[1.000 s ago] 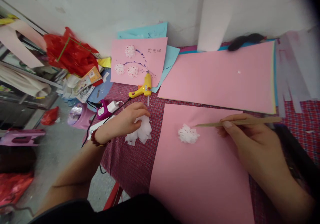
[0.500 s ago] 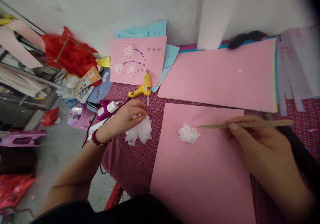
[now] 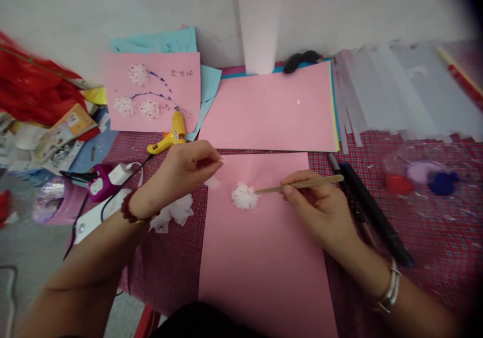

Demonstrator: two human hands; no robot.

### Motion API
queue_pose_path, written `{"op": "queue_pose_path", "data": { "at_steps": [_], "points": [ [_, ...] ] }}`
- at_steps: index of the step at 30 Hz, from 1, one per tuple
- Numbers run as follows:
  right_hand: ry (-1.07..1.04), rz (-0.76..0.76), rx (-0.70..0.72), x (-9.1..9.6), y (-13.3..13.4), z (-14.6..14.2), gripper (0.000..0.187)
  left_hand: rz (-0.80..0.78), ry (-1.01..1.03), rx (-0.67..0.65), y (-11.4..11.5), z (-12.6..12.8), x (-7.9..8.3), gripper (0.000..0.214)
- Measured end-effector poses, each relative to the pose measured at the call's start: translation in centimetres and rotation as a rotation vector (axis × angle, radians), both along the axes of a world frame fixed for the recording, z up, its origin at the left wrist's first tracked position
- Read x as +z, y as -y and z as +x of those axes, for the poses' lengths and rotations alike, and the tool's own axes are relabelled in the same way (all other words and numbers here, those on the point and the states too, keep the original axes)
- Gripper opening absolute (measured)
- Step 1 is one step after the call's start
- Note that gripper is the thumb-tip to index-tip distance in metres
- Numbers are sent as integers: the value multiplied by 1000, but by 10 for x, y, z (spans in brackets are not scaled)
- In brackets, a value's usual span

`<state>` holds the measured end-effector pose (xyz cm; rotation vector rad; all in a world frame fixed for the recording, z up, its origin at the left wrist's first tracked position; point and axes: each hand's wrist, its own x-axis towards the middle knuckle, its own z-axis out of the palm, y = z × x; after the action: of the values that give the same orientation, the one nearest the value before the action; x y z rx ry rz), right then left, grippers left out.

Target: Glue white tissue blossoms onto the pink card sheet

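Note:
A sheet of pink paper (image 3: 260, 257) lies before me with a fluffy white tissue-paper clump (image 3: 244, 196) on its upper part. My right hand (image 3: 315, 202) pinches a wooden craft stick (image 3: 324, 181), whose far tip touches the clump's right edge. Above the sheet's upper left edge, my left hand (image 3: 192, 164) has thumb and forefinger closed, with a bit of white tissue paper (image 3: 221, 161) showing at the fingertips. Loose white tissue paper (image 3: 177, 212) lies on the checked cloth under my left wrist, partly hidden by it.
A yellow glue gun (image 3: 175, 134) rests by a pink picture (image 3: 181, 91) with white flowers. Behind lies a pink paper stack (image 3: 264, 116). At left are a purple plug adapter (image 3: 101, 181) and power strip (image 3: 90, 217); at right, black markers (image 3: 377, 215) and clay lumps (image 3: 443, 183).
My left hand has moved right, from the loose tissue paper to the pink sheet's edge. My right hand still holds the stick at the clump. The view has turned right.

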<state>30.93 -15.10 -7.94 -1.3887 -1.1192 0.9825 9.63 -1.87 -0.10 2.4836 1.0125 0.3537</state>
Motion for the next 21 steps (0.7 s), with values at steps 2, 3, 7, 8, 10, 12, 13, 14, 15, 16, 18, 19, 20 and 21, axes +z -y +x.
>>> {"op": "queue_pose_path", "data": {
  "at_steps": [2,3,7,8,10,12,13,14,15,16,18,19,20,21],
  "points": [
    [7,39,27,2,0,-1,7,-5,-1,-22,-1,12,-7,10],
    [14,57,39,4,0,-1,7,-10,2,-32,-2,17,-11,10],
    [72,104,92,8,-1,-2,10,-75,13,-155,-1,34,-32,10],
    [81,115,113,8,-1,-2,11,-106,4,-194,0,38,-37,10],
    [89,143,172,9,0,-1,12,-179,-30,-270,1,45,-43,11],
    [102,189,236,9,1,1,13,-250,-67,-339,1,49,-46,12],
    [111,215,255,9,2,3,14,-276,-86,-366,1,50,-46,12],
    [118,240,252,10,3,4,14,-294,-105,-385,0,49,-46,12],
    [125,255,223,10,3,6,14,-307,-120,-396,0,48,-46,12],
    [129,259,171,10,3,7,14,-315,-126,-400,0,46,-46,12],
    [133,227,39,9,3,9,12,-324,-120,-403,1,41,-46,13],
    [130,199,-19,9,3,10,11,-329,-113,-404,2,39,-46,13],
    [120,169,-56,8,2,10,10,-331,-105,-402,3,37,-46,14],
    [105,140,-72,7,1,9,9,-327,-102,-398,5,35,-46,15]
  ]
}}
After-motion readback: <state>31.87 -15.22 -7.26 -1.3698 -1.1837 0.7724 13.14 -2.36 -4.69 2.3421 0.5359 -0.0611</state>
